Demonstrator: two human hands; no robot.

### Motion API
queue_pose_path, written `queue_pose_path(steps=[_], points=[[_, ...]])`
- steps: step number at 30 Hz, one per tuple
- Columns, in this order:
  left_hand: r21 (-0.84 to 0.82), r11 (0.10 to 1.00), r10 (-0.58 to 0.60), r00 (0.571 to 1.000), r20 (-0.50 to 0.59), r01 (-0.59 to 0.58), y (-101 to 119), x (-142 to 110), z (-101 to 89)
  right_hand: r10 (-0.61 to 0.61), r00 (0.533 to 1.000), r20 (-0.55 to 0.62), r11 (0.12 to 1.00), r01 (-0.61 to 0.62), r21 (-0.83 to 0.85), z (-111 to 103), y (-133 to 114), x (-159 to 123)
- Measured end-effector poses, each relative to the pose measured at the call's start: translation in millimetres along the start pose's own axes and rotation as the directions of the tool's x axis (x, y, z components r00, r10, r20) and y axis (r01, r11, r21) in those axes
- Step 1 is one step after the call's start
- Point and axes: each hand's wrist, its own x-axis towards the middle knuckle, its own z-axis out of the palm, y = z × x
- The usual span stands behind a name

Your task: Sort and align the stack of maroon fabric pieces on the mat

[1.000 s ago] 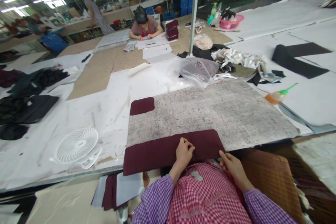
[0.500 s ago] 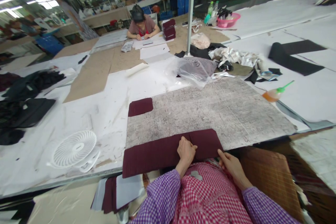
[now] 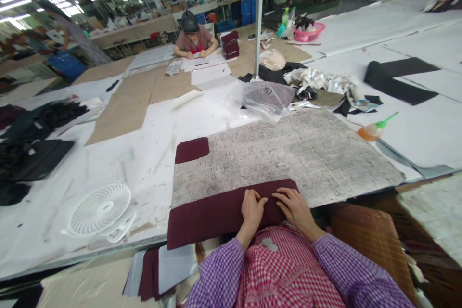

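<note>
Head view looks down on a long dark maroon ribbed fabric panel [image 3: 224,211] lying flat along the near edge of a grey, ink-scuffed work board [image 3: 288,154], with its left end running off the board onto the white paper-covered cutting table [image 3: 137,154]. Both hands rest on the right part of the panel, close together: the left hand [image 3: 252,209] has its fingers curled and pinched down on the cloth, apparently nipping a small fold, while the right hand [image 3: 294,207] lies flat with fingers spread wide, pressing the cloth to the board and grasping nothing. Judging from how things lie, the panel is already laid out and mostly smooth, and what remains seems to be the fine handling at the spot under the fingertips. A smaller dark maroon fabric piece [image 3: 192,149] sits apart at the far left corner of the board. A white round fan [image 3: 100,209] lies on the table to the left, an orange squeeze bottle with a green nozzle [image 3: 373,130] to the right, and a clear plastic bag [image 3: 267,96] beyond the board. Another person [image 3: 195,38] works at the far end.
</note>
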Motion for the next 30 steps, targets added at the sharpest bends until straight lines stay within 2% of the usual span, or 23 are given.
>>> queue_pose_path(steps=[5, 8, 15, 22, 27, 30], points=[[-0.09, 0.994, 0.053, 0.99, -0.132, -0.065, -31, 0, -18.5, -0.104, 0.995, -0.013, 0.991, 0.102, -0.085, 5, -3, 14], [-0.078, 0.985, 0.137, 0.978, -0.155, -0.151, -37, -4, -20.4, -0.144, 0.99, -0.004, 0.984, 0.143, -0.11, 11, -7, 19], [0.031, 0.918, 0.397, 0.916, -0.05, -0.396, -24, -13, -9.2, -0.187, 0.982, 0.012, 0.975, 0.187, -0.121, 24, -13, 25], [0.197, 0.864, 0.472, 0.882, 0.0, -0.463, -21, -15, 2.5, -0.129, 0.986, -0.104, 0.982, 0.113, -0.15, 41, -17, 40], [0.247, 0.787, 0.544, 0.825, 0.155, -0.565, -22, -12, 11.4, -0.179, 0.984, 0.005, 0.952, 0.174, -0.251, 59, -22, 45], [0.272, 0.783, 0.522, 0.829, 0.201, -0.559, -22, -8, 11.0, -0.172, 0.984, 0.052, 0.932, 0.179, -0.314, 62, -17, 47]])
